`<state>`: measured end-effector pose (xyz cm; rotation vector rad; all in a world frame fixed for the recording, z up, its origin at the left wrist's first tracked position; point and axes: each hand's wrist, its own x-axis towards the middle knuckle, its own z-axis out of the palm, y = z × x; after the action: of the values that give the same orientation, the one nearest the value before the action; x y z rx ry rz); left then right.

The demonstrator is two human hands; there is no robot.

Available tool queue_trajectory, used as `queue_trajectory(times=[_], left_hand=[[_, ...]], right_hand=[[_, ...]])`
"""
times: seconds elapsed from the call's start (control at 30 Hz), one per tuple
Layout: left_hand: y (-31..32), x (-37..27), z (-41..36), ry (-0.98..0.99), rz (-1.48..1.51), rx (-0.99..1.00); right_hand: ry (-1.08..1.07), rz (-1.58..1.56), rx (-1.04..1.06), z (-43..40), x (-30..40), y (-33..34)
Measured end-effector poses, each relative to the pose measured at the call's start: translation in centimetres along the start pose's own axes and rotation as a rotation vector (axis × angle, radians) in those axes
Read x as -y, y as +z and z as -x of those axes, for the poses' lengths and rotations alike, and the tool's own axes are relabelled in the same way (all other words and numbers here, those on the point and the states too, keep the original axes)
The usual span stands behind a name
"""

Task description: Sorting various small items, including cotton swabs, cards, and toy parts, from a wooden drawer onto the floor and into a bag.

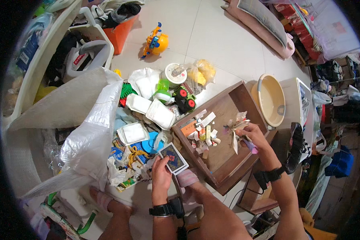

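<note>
My left hand (162,174) grips a small stack of playing cards (174,158), dark patterned backs up, near the drawer's lower left corner. In my right hand (253,136) is a bunch of crumpled paper scraps (238,124), held above the right part of a brown wooden drawer (225,159). Inside the drawer, on its left side, lie small paper bits (208,119), a yellow and white tube (208,135) and an orange-red card (188,129). The drawer's front rests at an angle across the floor.
Left of the drawer is a pile with white packets (160,114), a green toy vehicle (184,99) and a round white tub (175,73). A large translucent bag (90,132) stands farther left. Beyond the drawer are a beige basin (270,102) and an orange toy (157,43).
</note>
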<state>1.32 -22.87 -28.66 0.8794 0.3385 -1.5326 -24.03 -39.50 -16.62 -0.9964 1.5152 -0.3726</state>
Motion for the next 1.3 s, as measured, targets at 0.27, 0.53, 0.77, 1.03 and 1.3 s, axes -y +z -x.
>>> queue_trajectory(times=[0.27,0.53,0.77,1.03,1.3], left_hand=[[-0.2,0.8,-0.3,0.023,0.088,0.072],[0.9,1.0,1.5,0.006,0.075,0.04],[-0.7,2.2,2.7,0.695,-0.887,0.195],[0.5,2.0,1.7,-0.054,0.281,0.036],[-1.5,5.1,0.8,0.161,0.058,0.041]], right_hand=[[-0.106,-0.102,0.162,5.6,10.4,3.0],[-0.339,0.016,0.458,9.5,22.4,12.9],[-0.498,0.266,0.798,9.3,28.8,23.6],[-0.176,0.688,0.861,7.8,28.0,34.1],[-0.058,0.242,0.886,6.1,24.6,35.4]])
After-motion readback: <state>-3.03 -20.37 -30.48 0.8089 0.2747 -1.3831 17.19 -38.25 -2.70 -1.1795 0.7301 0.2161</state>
